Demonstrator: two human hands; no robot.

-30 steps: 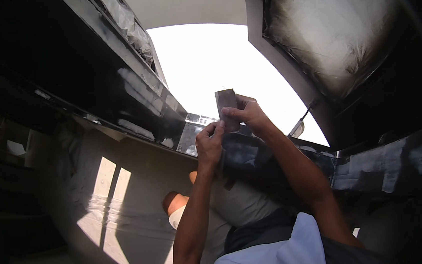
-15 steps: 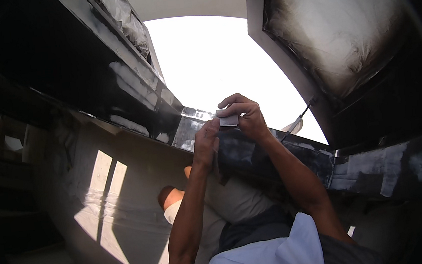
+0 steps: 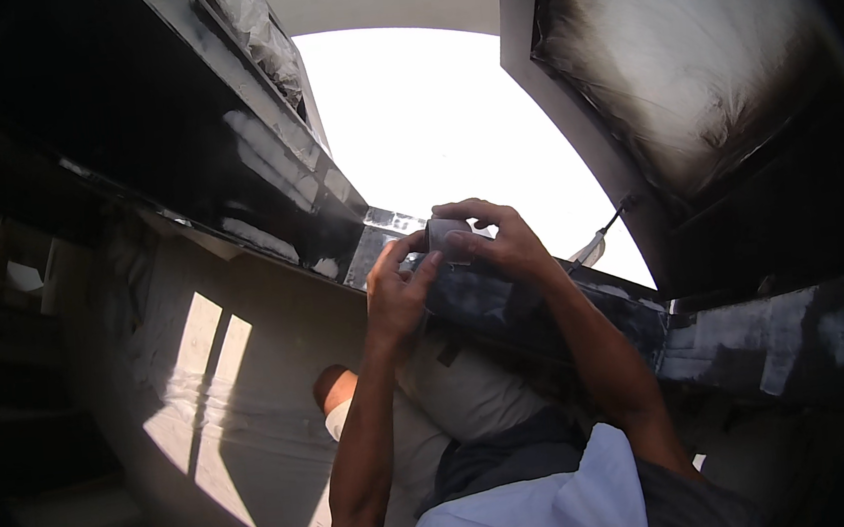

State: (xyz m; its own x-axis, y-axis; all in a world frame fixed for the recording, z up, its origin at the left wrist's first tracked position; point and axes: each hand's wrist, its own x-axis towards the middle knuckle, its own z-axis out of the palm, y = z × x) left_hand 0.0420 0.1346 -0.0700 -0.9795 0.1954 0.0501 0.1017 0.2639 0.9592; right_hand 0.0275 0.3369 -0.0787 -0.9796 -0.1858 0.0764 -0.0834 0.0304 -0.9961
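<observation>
A small grey piece, folded or block-shaped and looking like sandpaper, is held up in front of me above the dark panel. My right hand grips it from the right, with the thumb across its near face and the fingers curled over its top. At its left edge my left hand pinches with thumb and index finger. The far side of the piece is hidden.
A long dark panel with pale filler patches runs along the left. Plastic sheeting covers an opening at upper right. A thin strut stands right of my hands. Sunlit patches lie on the pale floor.
My right thumb has come onto the near face of the grey piece, which has turned slightly. My left hand has shifted a little left and its fingers have spread at the edge.
</observation>
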